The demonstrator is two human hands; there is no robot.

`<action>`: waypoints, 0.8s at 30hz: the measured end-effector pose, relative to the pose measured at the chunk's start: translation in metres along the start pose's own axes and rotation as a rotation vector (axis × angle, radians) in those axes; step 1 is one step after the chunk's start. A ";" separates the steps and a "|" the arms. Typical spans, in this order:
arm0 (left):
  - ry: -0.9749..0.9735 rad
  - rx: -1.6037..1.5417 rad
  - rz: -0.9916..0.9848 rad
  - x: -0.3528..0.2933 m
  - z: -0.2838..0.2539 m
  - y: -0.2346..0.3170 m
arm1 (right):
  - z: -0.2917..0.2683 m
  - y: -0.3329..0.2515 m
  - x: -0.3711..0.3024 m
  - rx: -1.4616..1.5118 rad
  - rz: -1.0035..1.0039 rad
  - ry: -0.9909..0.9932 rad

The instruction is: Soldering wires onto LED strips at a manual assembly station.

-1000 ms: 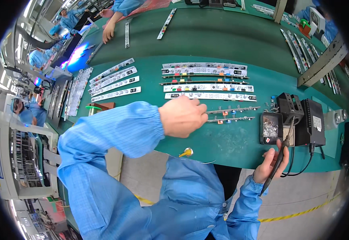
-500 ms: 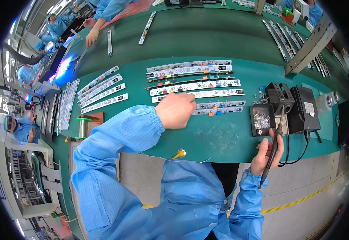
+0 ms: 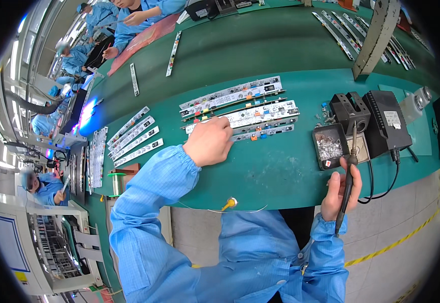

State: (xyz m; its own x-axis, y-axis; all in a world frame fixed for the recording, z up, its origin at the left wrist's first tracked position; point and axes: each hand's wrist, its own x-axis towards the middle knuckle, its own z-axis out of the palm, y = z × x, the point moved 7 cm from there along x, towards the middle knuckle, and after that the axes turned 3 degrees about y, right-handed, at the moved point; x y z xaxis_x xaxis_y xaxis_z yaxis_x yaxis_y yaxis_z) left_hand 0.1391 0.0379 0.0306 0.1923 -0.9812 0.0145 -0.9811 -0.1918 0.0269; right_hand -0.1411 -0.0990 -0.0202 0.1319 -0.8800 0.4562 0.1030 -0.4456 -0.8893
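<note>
My left hand (image 3: 209, 143) reaches over a group of long, narrow circuit boards (image 3: 260, 112) lying side by side in the middle of the green bench mat. Its fingers are closed on the left part of one white board strip; the fingertips are partly hidden. In my right hand (image 3: 332, 200) is a soldering iron (image 3: 346, 188), handle down and metal tip pointing up beside its stand (image 3: 350, 111). The boards carry small red, yellow, orange and blue parts.
Several board strips (image 3: 138, 145) lie fanned at left, near a solder spool (image 3: 117, 185). A tray of small metal bits (image 3: 330, 147) and a black soldering station (image 3: 387, 121) stand at right. A metal post (image 3: 374, 45) rises behind. Co-workers sit across the bench.
The view has shifted and tilted slightly. Under my left hand, the white board strip now lies against the one behind it, where a gap showed before. My right hand still holds the soldering iron.
</note>
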 end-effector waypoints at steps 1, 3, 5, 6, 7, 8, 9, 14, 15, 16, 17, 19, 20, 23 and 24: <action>0.033 -0.026 0.005 0.001 -0.003 0.001 | -0.001 -0.001 0.001 0.013 -0.002 -0.001; 0.063 -0.027 0.014 0.003 -0.016 0.012 | -0.005 -0.001 0.002 0.049 0.026 0.001; 0.094 -0.049 0.002 0.004 -0.027 0.014 | -0.006 0.001 -0.001 0.043 0.049 -0.024; 0.108 -0.053 -0.007 0.002 -0.032 0.011 | -0.001 0.000 -0.003 0.051 0.060 -0.062; 0.123 -0.062 -0.013 0.004 -0.036 0.011 | -0.002 0.001 -0.005 0.027 0.052 -0.102; 0.172 -0.067 0.005 0.013 -0.046 0.014 | -0.003 0.000 -0.004 -0.007 0.020 -0.106; 0.201 -0.055 0.017 0.022 -0.053 0.015 | -0.004 0.001 -0.004 0.033 0.019 -0.130; 0.337 -0.086 0.095 0.115 -0.073 0.023 | -0.016 -0.005 0.000 0.073 -0.047 -0.114; 0.340 -0.098 0.110 0.143 -0.069 0.021 | -0.018 -0.005 0.001 0.068 -0.055 -0.130; 0.341 -0.107 0.114 0.170 -0.070 0.023 | -0.018 -0.005 0.002 0.098 -0.052 -0.117; 0.195 -0.174 -0.081 0.200 -0.059 0.016 | -0.018 -0.004 0.002 0.126 -0.048 -0.107; 0.224 -0.187 -0.074 0.265 -0.039 0.008 | -0.019 -0.004 0.003 0.139 -0.043 -0.084; 0.230 -0.170 -0.099 0.294 -0.034 0.013 | -0.020 -0.003 0.003 0.135 -0.052 -0.073; 0.285 -0.237 -0.166 0.377 -0.007 0.027 | -0.018 -0.004 0.007 0.032 -0.077 -0.187; 0.325 -0.182 -0.174 0.399 0.000 0.037 | -0.017 -0.003 0.008 0.152 -0.084 -0.172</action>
State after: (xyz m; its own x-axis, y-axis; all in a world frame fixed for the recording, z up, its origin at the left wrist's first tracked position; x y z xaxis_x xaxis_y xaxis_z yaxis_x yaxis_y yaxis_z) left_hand 0.1795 -0.3605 0.0373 0.3811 -0.8714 0.3088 -0.9186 -0.3193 0.2327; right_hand -0.1572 -0.1069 -0.0143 0.2814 -0.7939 0.5390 0.2662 -0.4751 -0.8387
